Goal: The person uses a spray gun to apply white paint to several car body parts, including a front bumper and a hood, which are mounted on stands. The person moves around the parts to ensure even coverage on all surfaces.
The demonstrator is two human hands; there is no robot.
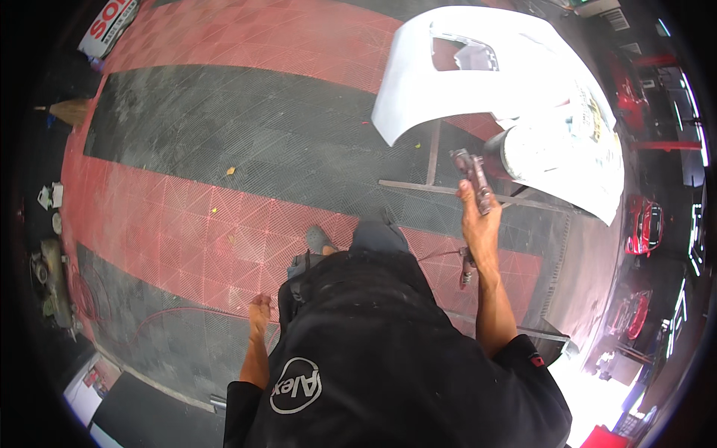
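My right hand [479, 216] is wrapped round a spray gun [476, 183], held out to the right at arm's length. A grey cylindrical cup [509, 153] sits at the gun's far side, and a thin hose runs off near its lower end. Just beyond the gun is a large white car bumper [407, 82] with a rectangular opening. From this view I cannot tell whether the cup touches it. At my left side my left hand [260, 308] hangs low, its fingers loosely bent and nothing visible in them.
A metal stand [433, 160] supports the bumper, its bar reaching across the floor before me. Red and black grid tiles [224, 119] cover the floor. A red hose [153, 317] lies coiled at left. Along the left edge is clutter; red cars [644, 224] stand far right.
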